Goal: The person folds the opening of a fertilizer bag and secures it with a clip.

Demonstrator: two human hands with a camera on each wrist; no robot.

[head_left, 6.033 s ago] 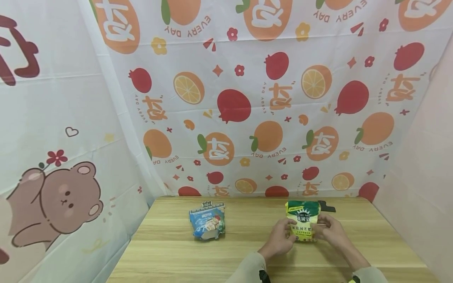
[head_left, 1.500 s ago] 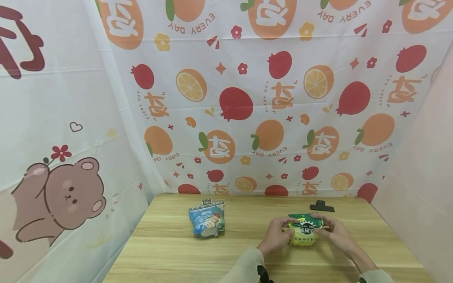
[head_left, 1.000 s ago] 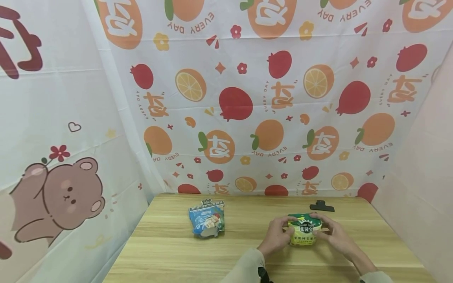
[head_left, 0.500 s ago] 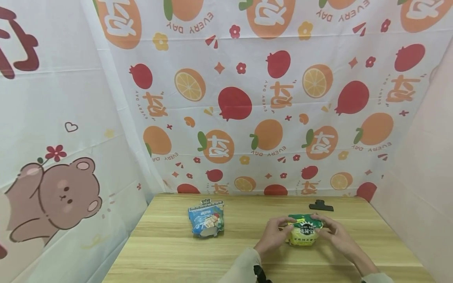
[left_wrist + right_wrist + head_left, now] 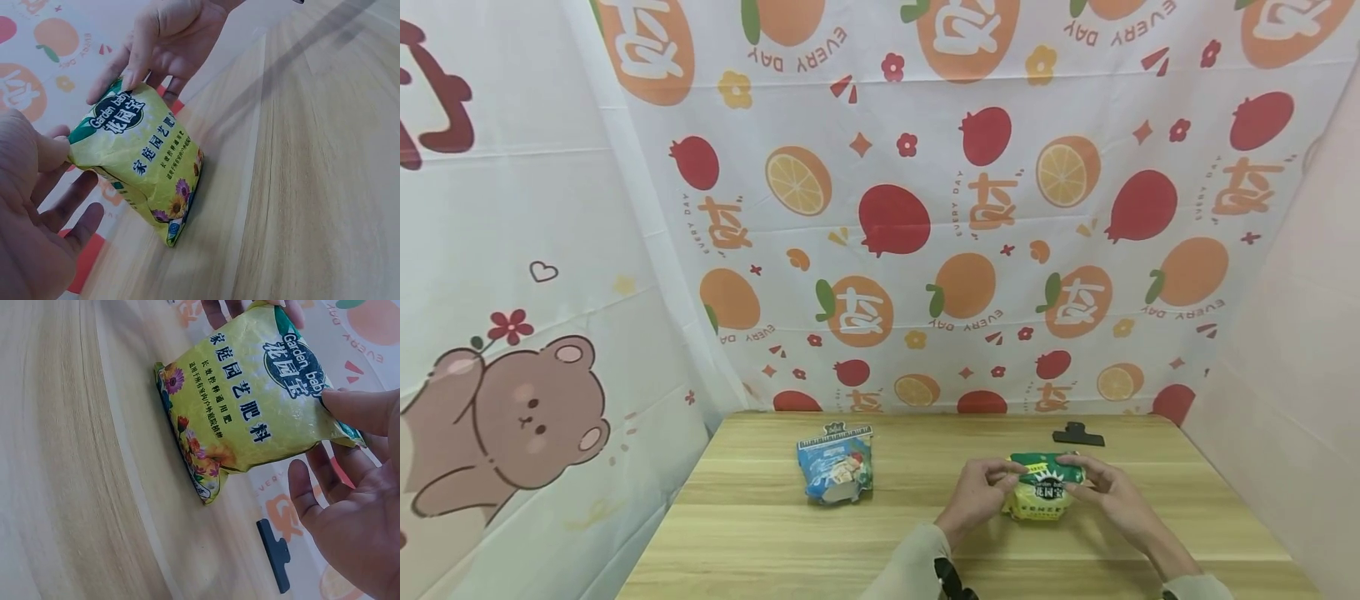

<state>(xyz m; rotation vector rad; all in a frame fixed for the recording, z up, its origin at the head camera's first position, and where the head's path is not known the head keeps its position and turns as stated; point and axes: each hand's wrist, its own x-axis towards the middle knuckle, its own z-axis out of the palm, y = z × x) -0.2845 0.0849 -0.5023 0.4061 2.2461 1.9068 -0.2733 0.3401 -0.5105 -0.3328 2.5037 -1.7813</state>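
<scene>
- Your left hand [image 5: 981, 492] pinches one upper corner of the yellow-green Garden baby fertilizer bag [image 5: 1037, 510] between thumb and fingers.
- Your right hand [image 5: 1116, 502] pinches the opposite upper corner, with the thumb on the printed front.
- Between your two hands, this bag is on the right part of the wooden table [image 5: 850, 554], its front facing you.
- Behind it, near but apart, lies a black clip [image 5: 1078, 434].
- Well to the left is a blue food bag [image 5: 831, 471], its top held by a keyboard-patterned clip [image 5: 835, 437].

The yellow bag [image 5: 231, 406] has its back hidden, the blue bag [image 5: 837, 468] shows print too tiny to read, the head view's bottom crops the counter [image 5: 775, 546]
</scene>
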